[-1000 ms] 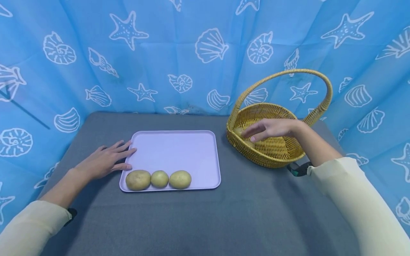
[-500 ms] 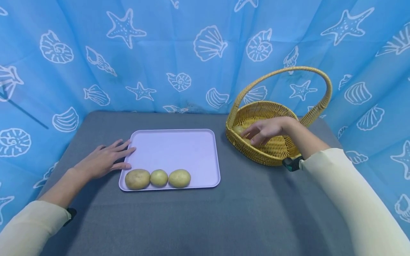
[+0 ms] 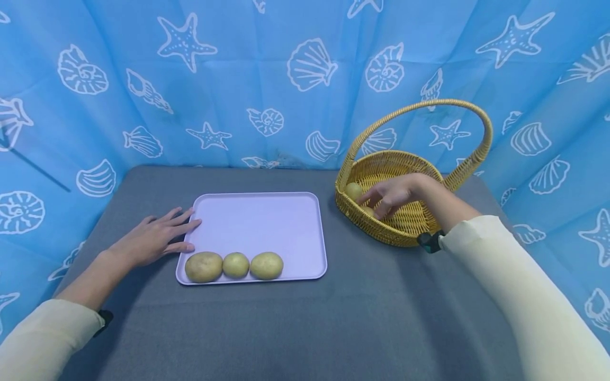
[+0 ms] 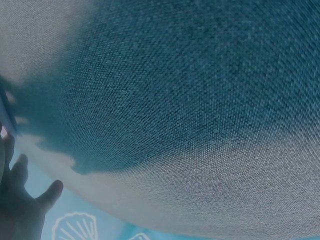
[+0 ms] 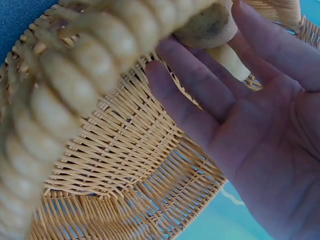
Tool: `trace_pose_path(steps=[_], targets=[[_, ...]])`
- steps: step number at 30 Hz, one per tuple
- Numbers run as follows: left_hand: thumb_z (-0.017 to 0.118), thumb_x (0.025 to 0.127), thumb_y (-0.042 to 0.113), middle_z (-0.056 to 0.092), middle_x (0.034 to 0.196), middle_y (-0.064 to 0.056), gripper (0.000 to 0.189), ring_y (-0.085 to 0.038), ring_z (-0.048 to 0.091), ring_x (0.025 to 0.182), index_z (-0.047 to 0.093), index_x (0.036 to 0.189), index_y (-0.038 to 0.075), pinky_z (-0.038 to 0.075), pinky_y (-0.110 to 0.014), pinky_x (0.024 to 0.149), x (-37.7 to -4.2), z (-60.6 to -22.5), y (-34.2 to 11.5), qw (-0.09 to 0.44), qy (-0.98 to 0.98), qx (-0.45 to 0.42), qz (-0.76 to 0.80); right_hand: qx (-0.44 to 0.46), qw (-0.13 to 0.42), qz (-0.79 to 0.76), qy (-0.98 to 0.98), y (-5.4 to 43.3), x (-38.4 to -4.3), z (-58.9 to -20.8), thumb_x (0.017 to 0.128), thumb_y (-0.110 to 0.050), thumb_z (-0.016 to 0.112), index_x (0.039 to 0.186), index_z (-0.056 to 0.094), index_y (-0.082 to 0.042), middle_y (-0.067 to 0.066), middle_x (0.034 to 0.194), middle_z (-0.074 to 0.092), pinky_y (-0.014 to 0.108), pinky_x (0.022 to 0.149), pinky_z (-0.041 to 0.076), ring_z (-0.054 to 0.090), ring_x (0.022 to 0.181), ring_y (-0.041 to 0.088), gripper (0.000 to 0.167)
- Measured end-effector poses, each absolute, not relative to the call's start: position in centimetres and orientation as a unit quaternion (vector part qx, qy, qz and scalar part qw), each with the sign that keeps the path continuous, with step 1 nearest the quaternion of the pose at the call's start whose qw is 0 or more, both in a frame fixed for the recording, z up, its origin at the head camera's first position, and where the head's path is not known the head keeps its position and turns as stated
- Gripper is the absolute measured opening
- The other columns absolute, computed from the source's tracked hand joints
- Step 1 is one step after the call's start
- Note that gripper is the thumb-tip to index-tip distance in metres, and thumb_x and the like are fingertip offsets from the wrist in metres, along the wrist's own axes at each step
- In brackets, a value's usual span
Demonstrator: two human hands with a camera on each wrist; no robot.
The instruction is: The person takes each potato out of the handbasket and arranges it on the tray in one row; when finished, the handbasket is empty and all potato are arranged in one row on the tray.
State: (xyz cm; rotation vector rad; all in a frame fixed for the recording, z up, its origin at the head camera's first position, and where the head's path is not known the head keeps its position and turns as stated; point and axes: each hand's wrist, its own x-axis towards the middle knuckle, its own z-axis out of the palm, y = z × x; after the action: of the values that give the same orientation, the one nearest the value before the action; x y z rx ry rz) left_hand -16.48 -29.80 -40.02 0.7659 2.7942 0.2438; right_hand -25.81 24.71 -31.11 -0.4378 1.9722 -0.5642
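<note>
My left hand [image 3: 152, 238] lies with fingers spread over the left edge of a pale lilac tray [image 3: 257, 222]. Along the tray's near edge, three potatoes sit in a row: a large one [image 3: 204, 266], a small round one [image 3: 235, 265] and an oval one [image 3: 267, 265]. At the right, my right hand [image 3: 393, 193] reaches down into a yellow wicker basket [image 3: 381, 232]. Its thumb and fingers pinch a potato [image 5: 205, 25] near the basket's left wall; the hand partly covers it. Another potato [image 3: 353, 191] lies just behind that one, in the basket.
The basket's tall arched handle [image 3: 424, 105] rises above the right wrist. A grey cloth [image 3: 286, 328] covers the table. Behind it hangs a blue curtain [image 3: 229, 63] with white shell and starfish prints.
My right hand has lowered slightly into the basket and its fingers have closed around the potato. The left hand stays on the tray edge, and the three tray potatoes have not moved.
</note>
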Motion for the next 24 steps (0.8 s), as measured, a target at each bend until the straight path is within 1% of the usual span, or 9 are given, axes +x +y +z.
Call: trace_pose_path(steps=[6,9,14,17,21,24], targets=[[0.055,0.097,0.054,0.028,0.16,-0.019,0.07,-0.05,0.019,0.146,0.041,0.152,0.012,0.016,-0.078,0.105,-16.5,-40.1,-29.8,0.115,0.954,0.264,0.086,-0.179,0.493,-0.224,0.821,24.2,-25.9,-31.2,0.086,-0.003,0.064,0.153,0.03,0.003,0.034,0.146,0.034,0.043,0.1,0.05,0.054,0.122,0.034,0.075],[0.055,0.097,0.054,0.028,0.16,-0.019,0.07,-0.05,0.019,0.145,0.042,0.152,0.012,0.016,-0.078,0.105,-16.5,-40.1,-29.8,0.115,0.954,0.263,0.088,-0.18,0.491,-0.221,0.823,24.0,-26.0,-31.3,0.085,-0.001,0.064,0.152,0.032,0.003,0.031,0.142,0.039,0.042,0.098,0.051,0.057,0.115,0.03,0.074],[0.055,0.097,0.053,0.029,0.16,-0.02,0.07,-0.051,0.02,0.145,0.042,0.152,0.012,0.017,-0.079,0.104,-16.5,-40.1,-29.8,0.115,0.954,0.264,0.085,-0.191,0.486,-0.224,0.823,24.0,-26.0,-31.5,0.085,0.0,0.063,0.151,0.032,0.005,0.028,0.134,0.045,0.043,0.095,0.053,0.06,0.107,0.026,0.073],[0.055,0.097,0.053,0.029,0.16,-0.02,0.07,-0.051,0.02,0.145,0.042,0.152,0.012,0.017,-0.079,0.104,-16.5,-40.1,-29.7,0.115,0.954,0.262,0.086,-0.193,0.485,-0.223,0.823,24.2,-26.1,-31.7,0.086,-0.001,0.064,0.15,0.033,0.005,0.028,0.134,0.045,0.042,0.095,0.053,0.06,0.108,0.027,0.071],[0.056,0.097,0.053,0.028,0.16,-0.019,0.07,-0.051,0.018,0.145,0.041,0.152,0.012,0.016,-0.079,0.105,-16.5,-40.0,-29.7,0.118,0.954,0.261,0.091,-0.194,0.492,-0.235,0.816,24.7,-26.2,-31.6,0.089,-0.006,0.065,0.15,0.033,0.004,0.031,0.142,0.039,0.041,0.098,0.051,0.055,0.118,0.03,0.07],[0.055,0.097,0.054,0.027,0.161,-0.019,0.071,-0.051,0.018,0.146,0.041,0.153,0.012,0.015,-0.079,0.105,-16.5,-40.0,-29.8,0.121,0.953,0.26,0.092,-0.198,0.498,-0.242,0.808,25.2,-26.2,-31.2,0.092,-0.012,0.067,0.151,0.034,0.002,0.029,0.146,0.035,0.04,0.099,0.05,0.051,0.123,0.031,0.069]])
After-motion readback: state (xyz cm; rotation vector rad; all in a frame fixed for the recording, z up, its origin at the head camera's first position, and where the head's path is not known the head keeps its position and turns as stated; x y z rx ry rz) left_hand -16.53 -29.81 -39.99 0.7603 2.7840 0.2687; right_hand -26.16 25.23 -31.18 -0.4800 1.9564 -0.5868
